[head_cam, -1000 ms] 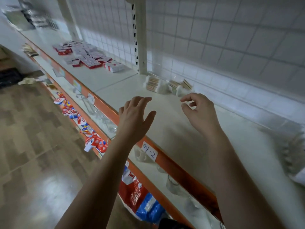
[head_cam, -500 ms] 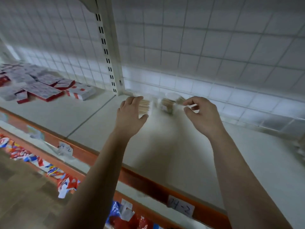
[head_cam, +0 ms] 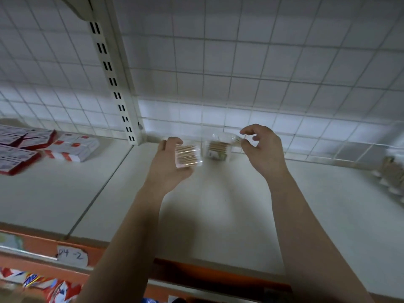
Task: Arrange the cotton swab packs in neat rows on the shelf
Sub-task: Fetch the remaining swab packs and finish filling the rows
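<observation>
Two clear packs of cotton swabs lie at the back of the white shelf (head_cam: 218, 215), against the wire grid. My left hand (head_cam: 168, 162) grips the left pack (head_cam: 187, 155), fingers behind it and thumb below. The right pack (head_cam: 216, 148) lies just beside it. My right hand (head_cam: 262, 149) is at that pack's right end, thumb and forefinger pinching its clear wrapper edge. More swab packs (head_cam: 391, 173) sit blurred at the far right of the shelf.
Red-and-white flat boxes (head_cam: 41, 147) lie on the shelf section to the left, past the slotted upright post (head_cam: 118, 84). An orange shelf front (head_cam: 196, 272) carries a handwritten label (head_cam: 72, 255). Colourful packets (head_cam: 39, 283) show on a lower shelf.
Both hands reached to the back of the shelf. My left hand has closed around the left swab pack, and my right hand has come to the right pack's end. The view has turned toward the shelf.
</observation>
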`<state>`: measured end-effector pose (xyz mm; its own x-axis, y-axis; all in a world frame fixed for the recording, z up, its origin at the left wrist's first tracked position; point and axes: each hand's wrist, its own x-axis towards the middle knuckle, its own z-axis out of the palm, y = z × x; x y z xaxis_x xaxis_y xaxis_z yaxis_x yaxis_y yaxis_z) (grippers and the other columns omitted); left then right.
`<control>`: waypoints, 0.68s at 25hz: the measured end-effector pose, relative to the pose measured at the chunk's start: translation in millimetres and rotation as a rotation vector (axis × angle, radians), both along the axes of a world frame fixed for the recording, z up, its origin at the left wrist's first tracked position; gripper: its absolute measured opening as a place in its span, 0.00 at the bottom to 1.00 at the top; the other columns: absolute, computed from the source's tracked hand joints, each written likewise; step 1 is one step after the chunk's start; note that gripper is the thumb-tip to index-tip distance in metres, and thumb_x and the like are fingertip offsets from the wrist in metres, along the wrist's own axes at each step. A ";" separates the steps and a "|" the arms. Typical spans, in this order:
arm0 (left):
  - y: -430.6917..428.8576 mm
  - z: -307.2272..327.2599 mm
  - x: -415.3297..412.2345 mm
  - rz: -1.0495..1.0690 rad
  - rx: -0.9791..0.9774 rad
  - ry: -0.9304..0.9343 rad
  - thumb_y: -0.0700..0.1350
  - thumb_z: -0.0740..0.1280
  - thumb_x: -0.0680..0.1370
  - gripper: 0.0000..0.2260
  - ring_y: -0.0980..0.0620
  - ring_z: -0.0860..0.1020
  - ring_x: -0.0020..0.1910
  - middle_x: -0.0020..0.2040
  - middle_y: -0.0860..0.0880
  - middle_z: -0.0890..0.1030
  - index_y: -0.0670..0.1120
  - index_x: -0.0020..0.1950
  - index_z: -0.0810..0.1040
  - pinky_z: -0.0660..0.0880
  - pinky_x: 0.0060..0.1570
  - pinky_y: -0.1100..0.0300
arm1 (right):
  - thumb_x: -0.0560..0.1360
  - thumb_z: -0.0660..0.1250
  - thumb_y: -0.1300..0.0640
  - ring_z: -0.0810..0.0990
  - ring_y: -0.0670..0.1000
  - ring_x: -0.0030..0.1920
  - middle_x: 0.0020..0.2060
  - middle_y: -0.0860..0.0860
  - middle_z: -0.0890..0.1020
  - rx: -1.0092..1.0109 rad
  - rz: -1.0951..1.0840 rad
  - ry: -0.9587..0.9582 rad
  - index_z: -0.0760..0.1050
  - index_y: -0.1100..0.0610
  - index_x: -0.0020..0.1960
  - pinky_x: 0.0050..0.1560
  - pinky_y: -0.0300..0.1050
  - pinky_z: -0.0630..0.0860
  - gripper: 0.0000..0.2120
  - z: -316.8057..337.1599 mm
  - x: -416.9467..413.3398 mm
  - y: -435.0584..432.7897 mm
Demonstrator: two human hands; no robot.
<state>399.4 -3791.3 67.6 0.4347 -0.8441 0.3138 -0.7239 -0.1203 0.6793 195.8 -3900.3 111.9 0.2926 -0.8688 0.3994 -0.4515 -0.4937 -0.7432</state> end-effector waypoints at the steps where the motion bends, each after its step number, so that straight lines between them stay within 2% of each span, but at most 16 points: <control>1: 0.7 -0.7 -0.1 -0.007 -0.041 0.025 0.44 0.78 0.65 0.30 0.54 0.73 0.48 0.57 0.52 0.71 0.49 0.62 0.68 0.67 0.45 0.65 | 0.73 0.67 0.62 0.74 0.48 0.49 0.48 0.44 0.77 -0.021 0.003 0.012 0.78 0.55 0.53 0.51 0.41 0.70 0.10 -1.7 2.7 -0.9; 4: 1.9 0.1 -1.7 -0.061 -0.104 0.047 0.52 0.78 0.65 0.29 0.54 0.77 0.45 0.54 0.51 0.75 0.52 0.60 0.67 0.73 0.44 0.60 | 0.73 0.69 0.60 0.71 0.45 0.49 0.50 0.42 0.77 -0.058 0.021 0.035 0.78 0.55 0.57 0.57 0.42 0.68 0.13 -12.9 9.4 -4.5; 6: 2.1 1.2 -3.1 -0.073 -0.091 -0.033 0.58 0.76 0.66 0.28 0.56 0.74 0.42 0.52 0.53 0.74 0.50 0.59 0.70 0.70 0.42 0.64 | 0.73 0.70 0.59 0.72 0.45 0.50 0.53 0.46 0.80 -0.066 0.014 0.012 0.78 0.56 0.58 0.59 0.43 0.68 0.14 -23.3 12.3 -8.4; 8: 2.8 4.1 -4.3 -0.054 -0.077 -0.072 0.65 0.72 0.65 0.29 0.58 0.73 0.44 0.54 0.55 0.73 0.50 0.58 0.72 0.67 0.42 0.67 | 0.73 0.70 0.59 0.74 0.45 0.50 0.53 0.49 0.81 -0.078 0.017 0.000 0.78 0.57 0.58 0.59 0.47 0.70 0.14 -32.1 13.7 -12.6; 11: 4.0 6.3 -3.7 -0.046 -0.104 -0.078 0.69 0.65 0.65 0.28 0.59 0.74 0.48 0.54 0.57 0.76 0.53 0.59 0.74 0.69 0.46 0.63 | 0.73 0.70 0.59 0.76 0.51 0.51 0.49 0.49 0.81 -0.109 0.011 0.014 0.78 0.56 0.56 0.54 0.44 0.69 0.11 -37.9 16.5 -17.6; 14: 3.9 5.6 -3.2 -0.049 -0.143 -0.107 0.68 0.63 0.66 0.23 0.59 0.74 0.44 0.49 0.57 0.77 0.53 0.53 0.76 0.72 0.44 0.61 | 0.76 0.67 0.57 0.75 0.54 0.51 0.45 0.46 0.79 -0.117 -0.018 0.016 0.76 0.56 0.52 0.47 0.39 0.65 0.06 -37.4 16.8 -18.4; 17: 2.8 4.5 -3.4 -0.050 -0.134 -0.122 0.68 0.63 0.67 0.22 0.58 0.74 0.43 0.47 0.57 0.76 0.53 0.49 0.76 0.71 0.42 0.61 | 0.79 0.61 0.55 0.77 0.49 0.48 0.45 0.47 0.79 -0.094 -0.078 -0.115 0.72 0.57 0.54 0.42 0.39 0.72 0.07 -27.1 10.3 -12.2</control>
<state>396.0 -3788.5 72.1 0.3449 -0.8108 0.4729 -0.8045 0.0042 0.5939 206.1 -3912.5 84.9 0.1728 -0.8444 0.5071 -0.4058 -0.5301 -0.7445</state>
